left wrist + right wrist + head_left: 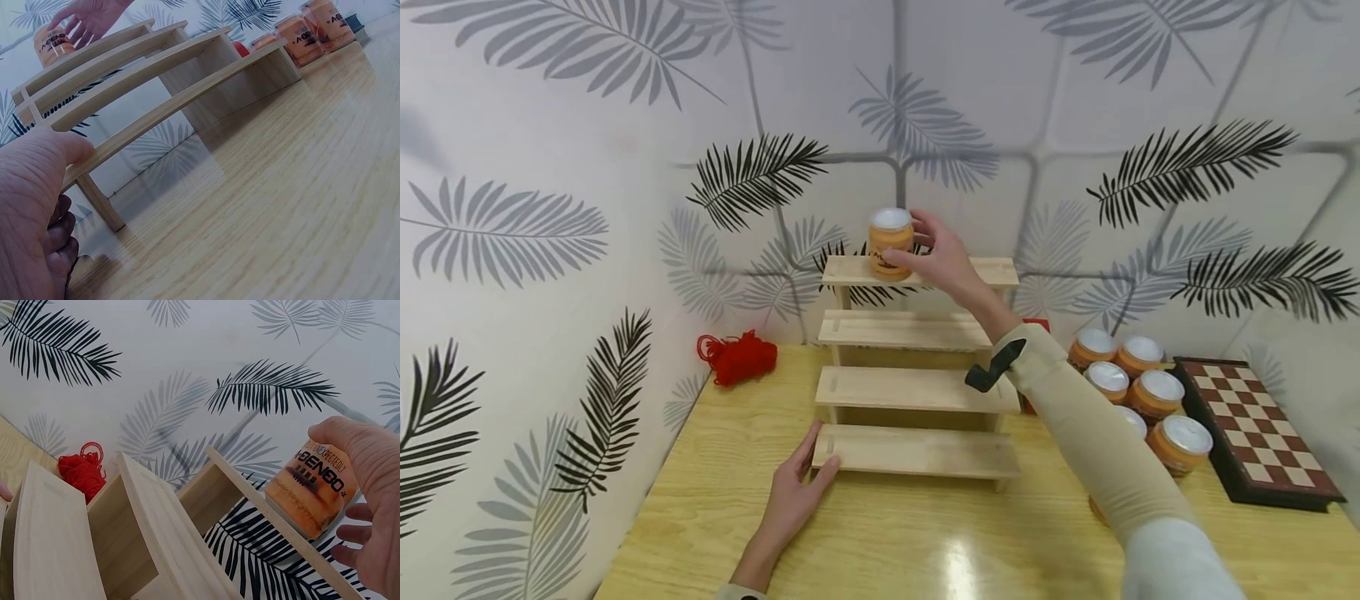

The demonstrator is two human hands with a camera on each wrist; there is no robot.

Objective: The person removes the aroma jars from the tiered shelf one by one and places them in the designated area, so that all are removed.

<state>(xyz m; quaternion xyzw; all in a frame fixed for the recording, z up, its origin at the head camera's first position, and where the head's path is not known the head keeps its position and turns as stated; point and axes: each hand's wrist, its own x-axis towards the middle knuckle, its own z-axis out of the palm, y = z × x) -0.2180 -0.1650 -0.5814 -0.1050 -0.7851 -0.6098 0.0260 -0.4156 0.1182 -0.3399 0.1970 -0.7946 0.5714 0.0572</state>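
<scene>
A four-tier wooden display rack (917, 452) stands on the table. At the left end of its lowest tier my left hand (793, 492) grips the board, thumb on top and fingers curled below, as the left wrist view (31, 206) shows. An orange-labelled jar (891, 243) with a whitish lid is at the top tier, left of its middle. Around its right side my right hand (943, 257) holds it between thumb and fingers. In the right wrist view the jar (312, 487) appears at the top board; whether its base bears fully on the wood is hard to tell.
Several similar jars (1180, 442) stand in a group right of the rack, partly behind my right sleeve (1090, 417). Beyond them lies a checkered board (1255, 417). A bundle of red yarn (745, 358) sits at the back left. Leaf-patterned wall (625, 167) closes the back and left.
</scene>
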